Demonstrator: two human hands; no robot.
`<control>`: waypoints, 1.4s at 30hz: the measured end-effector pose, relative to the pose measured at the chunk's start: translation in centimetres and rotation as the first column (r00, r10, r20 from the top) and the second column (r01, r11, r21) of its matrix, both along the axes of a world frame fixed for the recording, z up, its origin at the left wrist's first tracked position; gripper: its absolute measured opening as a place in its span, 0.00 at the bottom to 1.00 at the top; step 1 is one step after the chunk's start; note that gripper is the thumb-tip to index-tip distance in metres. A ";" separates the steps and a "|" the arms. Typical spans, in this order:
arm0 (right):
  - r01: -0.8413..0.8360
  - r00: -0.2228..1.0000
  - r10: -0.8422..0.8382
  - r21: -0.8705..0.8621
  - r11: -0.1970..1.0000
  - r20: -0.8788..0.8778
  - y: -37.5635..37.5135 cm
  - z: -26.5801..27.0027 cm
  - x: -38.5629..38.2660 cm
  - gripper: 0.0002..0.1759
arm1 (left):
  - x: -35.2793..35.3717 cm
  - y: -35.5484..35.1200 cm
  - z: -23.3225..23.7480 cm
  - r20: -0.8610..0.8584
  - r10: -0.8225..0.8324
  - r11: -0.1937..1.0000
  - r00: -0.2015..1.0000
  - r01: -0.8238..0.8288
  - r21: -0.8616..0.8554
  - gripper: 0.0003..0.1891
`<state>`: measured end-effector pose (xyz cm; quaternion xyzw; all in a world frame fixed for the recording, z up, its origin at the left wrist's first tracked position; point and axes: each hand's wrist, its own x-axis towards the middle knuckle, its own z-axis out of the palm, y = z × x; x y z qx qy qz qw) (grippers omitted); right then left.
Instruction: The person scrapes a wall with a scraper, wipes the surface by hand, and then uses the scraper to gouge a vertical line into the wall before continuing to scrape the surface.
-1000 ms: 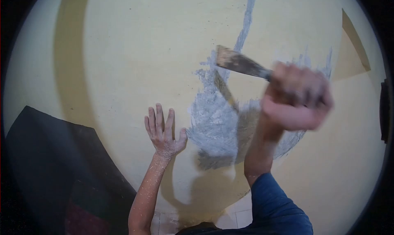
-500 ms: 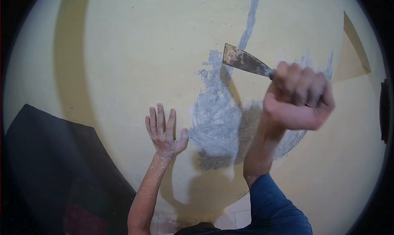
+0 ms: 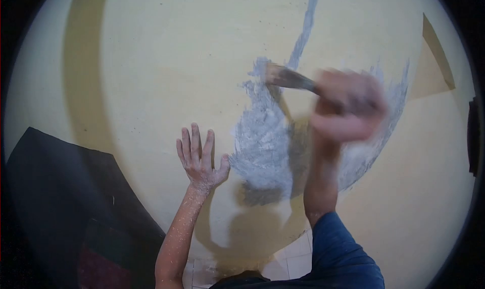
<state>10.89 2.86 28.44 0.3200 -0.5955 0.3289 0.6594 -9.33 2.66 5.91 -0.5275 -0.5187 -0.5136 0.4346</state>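
Note:
My right hand [image 3: 348, 106], blurred by motion, is closed round the handle of a putty knife [image 3: 290, 78]. Its flat, stained blade points left and overlaps the upper part of a rough grey patch [image 3: 262, 142] on the pale yellow wall [image 3: 151, 77]. Fingers spread, my left hand [image 3: 199, 155] lies flat against the wall just left of that patch. Pale dust and flakes cling to the left wrist and forearm. The knife's handle is mostly hidden inside my right fist.
A narrow grey streak [image 3: 304, 31] runs up the wall above the patch, and more grey scraped area [image 3: 389, 122] spreads behind my right arm. A large dark panel [image 3: 76, 188] stands at the lower left. Light floor tiles [image 3: 295, 256] show at the bottom.
My right hand and the putty knife have swung left and slightly down, the blade shifting toward the patch's upper left. My left hand stays at nearly the same spot on the wall.

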 end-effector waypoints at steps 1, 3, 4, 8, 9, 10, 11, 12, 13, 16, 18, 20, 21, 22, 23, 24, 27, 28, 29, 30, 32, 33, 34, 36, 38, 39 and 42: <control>0.116 0.993 -0.115 -0.067 0.991 0.010 0.7 -0.3 -0.6 0.22 | -0.1 0.0 0.0 -0.005 -0.006 1.000 1.000 0.006 -0.001 0.36; -0.007 0.999 0.006 0.019 1.000 0.035 -0.6 0.3 0.2 0.22 | -0.1 0.2 0.1 -0.006 -0.008 1.000 1.000 0.008 0.002 0.36; -0.105 0.994 0.103 0.084 0.991 0.029 -1.6 0.1 1.3 0.22 | 0.0 0.1 0.1 -0.006 -0.003 1.000 1.000 0.003 -0.003 0.36; -0.003 1.000 0.001 0.084 0.996 0.017 -0.4 -0.4 0.3 0.22 | 0.1 0.0 0.1 0.005 -0.002 1.000 1.000 0.003 -0.003 0.36; 0.078 0.996 -0.081 0.058 0.995 0.039 -0.3 -0.2 -0.1 0.22 | 0.2 0.0 0.1 0.005 -0.004 1.000 1.000 0.004 -0.009 0.36; 0.108 0.994 -0.107 0.114 0.988 -0.011 -0.5 -0.4 0.3 0.22 | 0.1 0.0 0.1 0.003 -0.002 1.000 1.000 0.002 -0.009 0.35; -0.176 0.984 0.178 0.209 0.962 0.012 -0.3 -0.5 1.4 0.20 | 0.0 -0.1 0.1 0.000 0.000 1.000 1.000 0.000 -0.014 0.35; -0.112 0.993 0.119 0.208 0.972 -0.024 0.1 -0.7 1.3 0.21 | -0.2 0.1 0.4 0.000 0.012 1.000 1.000 -0.012 -0.005 0.36; -0.044 0.997 0.056 0.197 0.980 -0.058 0.4 -1.0 1.3 0.21 | -0.2 0.1 0.5 0.001 0.019 1.000 1.000 -0.019 -0.003 0.36; 0.060 0.997 -0.061 0.017 0.998 0.051 0.0 -0.9 0.4 0.21 | 0.2 -0.1 -0.1 0.000 0.002 1.000 1.000 -0.002 -0.015 0.36; -0.052 0.999 0.051 0.088 0.995 0.013 -1.3 -1.1 1.7 0.21 | -0.2 0.0 0.2 -0.007 0.011 1.000 1.000 -0.011 -0.004 0.36; -0.069 0.997 0.068 0.061 0.996 0.032 -1.0 -0.9 1.5 0.21 | 0.0 0.0 0.2 -0.010 0.020 1.000 1.000 -0.020 0.002 0.36; -0.022 0.999 0.021 0.019 1.000 0.036 -0.2 -1.0 0.1 0.22 | 0.2 -0.2 -0.1 -0.006 0.013 1.000 1.000 -0.013 -0.011 0.36; 0.027 0.999 -0.026 -0.019 0.999 0.042 0.4 -1.1 -0.6 0.22 | 0.2 -0.3 -0.3 -0.002 0.005 1.000 1.000 -0.005 -0.019 0.36; -0.039 0.998 0.037 0.036 0.999 0.044 -0.1 -1.0 0.1 0.21 | -0.1 0.0 0.0 0.001 0.007 1.000 1.000 -0.007 -0.011 0.36; -0.106 0.994 0.102 0.092 0.990 0.047 -1.3 -1.0 1.5 0.21 | -0.2 0.0 0.2 -0.006 0.017 1.000 1.000 -0.017 -0.006 0.36; 0.018 1.000 -0.017 0.168 0.986 -0.006 -1.2 -1.5 1.9 0.21 | 0.1 -0.1 0.1 -0.007 0.026 1.000 1.000 -0.026 -0.001 0.37; -0.003 1.000 -0.001 0.167 0.986 0.021 -1.4 -1.8 2.2 0.21 | 0.1 -0.3 0.0 -0.007 0.014 1.000 1.000 -0.014 -0.007 0.36; -0.028 0.999 0.020 0.177 0.984 0.051 -1.4 -1.7 2.2 0.21 | 0.0 -0.1 0.2 -0.004 0.007 1.000 1.000 -0.007 -0.001 0.36; -0.064 0.996 0.050 0.197 0.978 0.076 -1.4 -1.4 1.8 0.20 | -0.3 0.0 0.5 -0.010 0.024 1.000 1.000 -0.024 0.003 0.36; -0.119 0.989 0.097 0.219 0.968 0.112 -0.8 -1.4 2.6 0.20 | 0.1 -0.1 0.3 -0.013 0.043 0.999 0.999 -0.043 -0.007 0.36; -0.063 0.995 0.045 0.199 0.978 0.092 -1.1 -1.7 2.4 0.20 | 0.2 -0.3 0.0 -0.009 0.030 0.999 1.000 -0.030 -0.012 0.36; -0.005 0.997 -0.008 0.178 0.984 0.072 -1.2 -2.0 2.0 0.20 | 0.2 -0.4 -0.1 -0.007 0.015 1.000 1.000 -0.016 -0.018 0.36; 0.091 0.995 -0.097 0.165 0.982 0.031 -1.2 -1.6 0.7 0.21 | -0.1 -0.1 0.4 -0.007 0.018 1.000 1.000 -0.018 -0.008 0.36; 0.115 0.992 -0.122 0.163 0.980 0.033 -1.1 -1.5 0.0 0.21 | 0.1 -0.1 0.3 -0.009 0.035 0.999 0.999 -0.035 -0.009 0.36; 0.132 0.989 -0.140 0.155 0.979 0.040 -1.1 -1.7 -0.1 0.20 | 0.0 -0.1 0.3 -0.008 0.032 0.999 0.999 -0.032 0.001 0.36; 0.144 0.987 -0.153 0.141 0.980 0.055 -1.0 -2.4 0.2 0.20 | 0.0 0.0 0.3 -0.004 0.019 1.000 1.000 -0.019 0.003 0.36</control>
